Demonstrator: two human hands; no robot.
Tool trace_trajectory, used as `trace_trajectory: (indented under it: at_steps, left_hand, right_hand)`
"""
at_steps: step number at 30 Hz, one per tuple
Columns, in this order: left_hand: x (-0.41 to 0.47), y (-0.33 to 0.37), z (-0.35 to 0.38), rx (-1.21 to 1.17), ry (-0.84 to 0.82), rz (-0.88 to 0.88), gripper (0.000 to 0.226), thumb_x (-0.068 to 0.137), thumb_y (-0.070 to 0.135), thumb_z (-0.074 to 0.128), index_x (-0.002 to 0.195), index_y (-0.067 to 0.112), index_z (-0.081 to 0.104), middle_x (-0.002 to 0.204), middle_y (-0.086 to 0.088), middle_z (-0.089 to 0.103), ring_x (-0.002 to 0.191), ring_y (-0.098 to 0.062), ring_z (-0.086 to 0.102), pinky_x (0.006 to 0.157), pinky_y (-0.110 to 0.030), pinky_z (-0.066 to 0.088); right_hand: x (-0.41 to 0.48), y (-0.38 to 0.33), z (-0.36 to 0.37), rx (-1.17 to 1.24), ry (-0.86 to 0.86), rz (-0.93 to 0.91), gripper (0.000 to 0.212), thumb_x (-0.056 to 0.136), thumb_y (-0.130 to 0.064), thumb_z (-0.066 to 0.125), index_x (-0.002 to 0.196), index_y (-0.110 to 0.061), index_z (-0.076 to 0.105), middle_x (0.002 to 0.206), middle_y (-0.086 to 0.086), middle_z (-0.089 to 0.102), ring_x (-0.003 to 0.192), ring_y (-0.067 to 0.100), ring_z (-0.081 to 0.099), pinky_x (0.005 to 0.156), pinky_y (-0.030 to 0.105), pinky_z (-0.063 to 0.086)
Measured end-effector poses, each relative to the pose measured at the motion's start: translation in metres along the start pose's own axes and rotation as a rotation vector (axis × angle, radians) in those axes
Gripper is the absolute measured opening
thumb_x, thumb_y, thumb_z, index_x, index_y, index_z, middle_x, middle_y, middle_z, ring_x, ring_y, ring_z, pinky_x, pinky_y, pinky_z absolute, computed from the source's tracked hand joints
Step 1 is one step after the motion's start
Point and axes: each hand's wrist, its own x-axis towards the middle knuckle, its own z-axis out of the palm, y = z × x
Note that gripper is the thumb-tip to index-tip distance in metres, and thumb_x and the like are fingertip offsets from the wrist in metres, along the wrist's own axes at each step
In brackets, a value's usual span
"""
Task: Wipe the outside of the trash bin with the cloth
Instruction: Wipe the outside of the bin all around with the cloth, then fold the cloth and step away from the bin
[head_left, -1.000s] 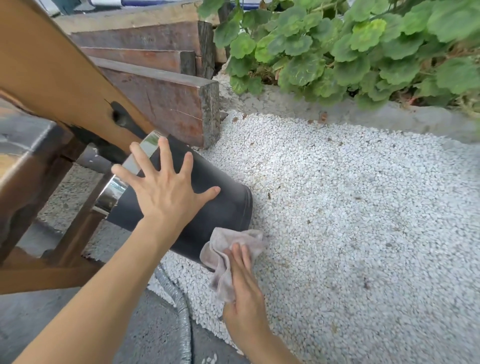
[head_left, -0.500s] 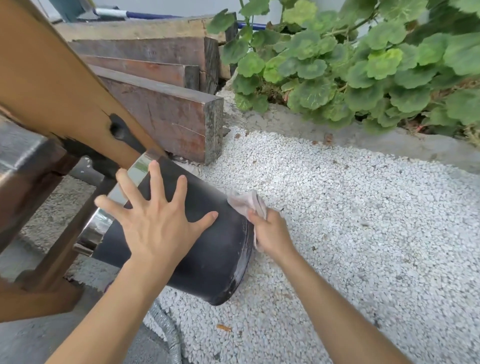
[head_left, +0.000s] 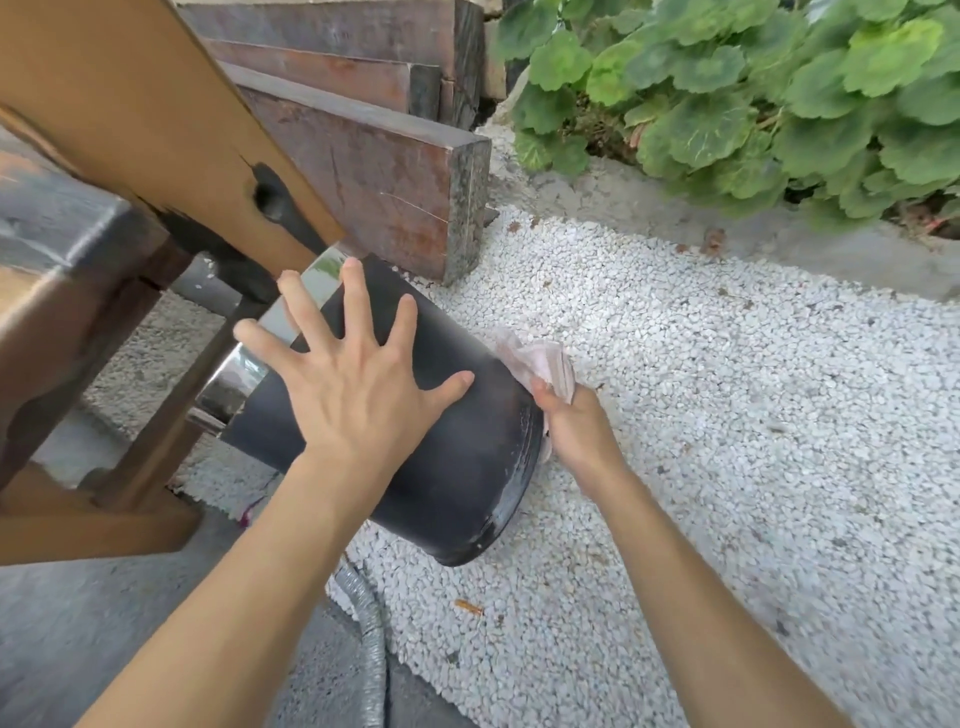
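Observation:
A black cylindrical trash bin (head_left: 457, 467) with a shiny metal rim (head_left: 234, 384) lies tilted on its side over white gravel, its bottom end towards me. My left hand (head_left: 348, 384) presses flat on the bin's upper side with fingers spread. My right hand (head_left: 571, 431) grips a pale pink cloth (head_left: 540, 358) against the bin's far right side, near the bottom edge. Part of the cloth is hidden behind the bin and my fingers.
A wooden bench frame (head_left: 130, 130) stands over the bin's rim end at left. Stacked timber beams (head_left: 374, 166) lie behind. White gravel (head_left: 727, 441) covers the ground at right, bordered by a concrete kerb (head_left: 779, 244) and leafy plants (head_left: 753, 88). A grey corrugated hose (head_left: 371, 649) runs below.
My right hand carried the cloth from the bin's near bottom edge up round to its far right side. My left hand stayed spread on the bin, and the view drew closer.

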Motion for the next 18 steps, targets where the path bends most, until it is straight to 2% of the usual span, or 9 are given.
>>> trace_trajectory:
  at_steps: [2, 3, 5, 7, 10, 12, 15, 17, 18]
  left_hand:
    - [0.002, 0.001, 0.000, -0.003, 0.004, 0.011, 0.095, 0.071, 0.095, 0.029, 0.147, 0.039, 0.041, 0.164, -0.011, 0.014, 0.142, -0.057, 0.005, 0.103, -0.079, 0.016]
    - [0.002, 0.001, -0.001, -0.002, 0.005, 0.014, 0.095, 0.071, 0.095, 0.030, 0.147, 0.039, 0.041, 0.164, -0.011, 0.014, 0.142, -0.057, 0.006, 0.103, -0.080, 0.015]
    - [0.003, 0.000, 0.000, 0.003, 0.000, 0.018, 0.097, 0.070, 0.096, 0.029, 0.148, 0.039, 0.038, 0.164, -0.011, 0.013, 0.143, -0.057, 0.005, 0.103, -0.080, 0.013]
    - [0.003, -0.002, 0.001, 0.007, -0.008, 0.023, 0.098, 0.070, 0.097, 0.026, 0.150, 0.040, 0.036, 0.165, -0.011, 0.011, 0.144, -0.057, 0.003, 0.103, -0.081, 0.010]
    - [0.002, -0.003, 0.000, 0.008, -0.022, 0.035, 0.099, 0.071, 0.096, 0.026, 0.151, 0.040, 0.034, 0.166, -0.012, 0.010, 0.144, -0.058, 0.002, 0.104, -0.081, 0.009]
    - [0.000, -0.002, -0.001, 0.010, -0.025, 0.039, 0.098, 0.071, 0.096, 0.028, 0.151, 0.039, 0.034, 0.165, -0.012, 0.010, 0.144, -0.058, 0.002, 0.104, -0.081, 0.010]
    - [-0.001, -0.002, -0.003, 0.015, -0.039, 0.051, 0.098, 0.072, 0.096, 0.027, 0.151, 0.038, 0.033, 0.165, -0.013, 0.009, 0.144, -0.059, 0.001, 0.103, -0.082, 0.010]
    - [-0.001, -0.001, -0.005, 0.012, -0.050, 0.053, 0.098, 0.072, 0.095, 0.026, 0.152, 0.038, 0.032, 0.165, -0.013, 0.009, 0.144, -0.059, 0.001, 0.104, -0.082, 0.010]
    - [-0.002, -0.001, -0.007, 0.010, -0.058, 0.052, 0.098, 0.073, 0.095, 0.026, 0.152, 0.038, 0.032, 0.165, -0.014, 0.009, 0.144, -0.059, 0.001, 0.104, -0.082, 0.010]
  right_hand:
    - [-0.039, 0.016, 0.011, -0.004, 0.096, -0.111, 0.022, 0.101, -0.038, 0.052, 0.116, -0.027, 0.065, 0.092, -0.001, 0.073, 0.079, 0.006, 0.068, 0.073, 0.031, 0.054]
    - [-0.057, 0.024, 0.019, -0.007, 0.132, -0.167, 0.027, 0.102, -0.035, 0.050, 0.127, -0.031, 0.061, 0.098, -0.002, 0.073, 0.079, 0.001, 0.067, 0.074, 0.025, 0.053]
    - [-0.084, 0.042, 0.036, -0.011, 0.169, -0.277, 0.047, 0.101, -0.034, 0.047, 0.148, -0.038, 0.043, 0.126, 0.004, 0.069, 0.106, 0.013, 0.068, 0.089, 0.032, 0.056]
    - [-0.107, 0.057, 0.055, -0.027, 0.181, -0.383, 0.058, 0.101, -0.021, 0.049, 0.153, -0.039, 0.034, 0.151, 0.002, 0.052, 0.137, 0.030, 0.049, 0.107, 0.044, 0.048]
    - [-0.140, 0.075, 0.079, -0.105, 0.218, -0.501, 0.073, 0.089, 0.015, 0.050, 0.154, -0.015, 0.036, 0.166, -0.004, 0.023, 0.155, 0.018, 0.011, 0.122, 0.026, 0.021]
    - [-0.162, 0.088, 0.094, -0.135, 0.206, -0.527, 0.071, 0.087, 0.011, 0.047, 0.154, -0.010, 0.034, 0.168, -0.004, 0.018, 0.155, 0.018, 0.005, 0.122, 0.020, 0.015]
    - [-0.189, 0.109, 0.114, -0.175, 0.057, -0.498, 0.061, 0.094, -0.015, 0.038, 0.155, -0.015, 0.033, 0.165, -0.018, 0.016, 0.155, 0.016, 0.009, 0.123, 0.027, 0.018]
    - [-0.204, 0.114, 0.119, -0.159, -0.079, -0.387, 0.059, 0.096, -0.027, 0.036, 0.154, -0.032, 0.030, 0.158, -0.036, 0.019, 0.151, 0.010, 0.023, 0.119, 0.035, 0.033]
    - [-0.208, 0.115, 0.117, -0.125, -0.108, -0.328, 0.055, 0.099, -0.028, 0.038, 0.151, -0.043, 0.030, 0.152, -0.040, 0.029, 0.145, 0.006, 0.037, 0.112, 0.033, 0.044]
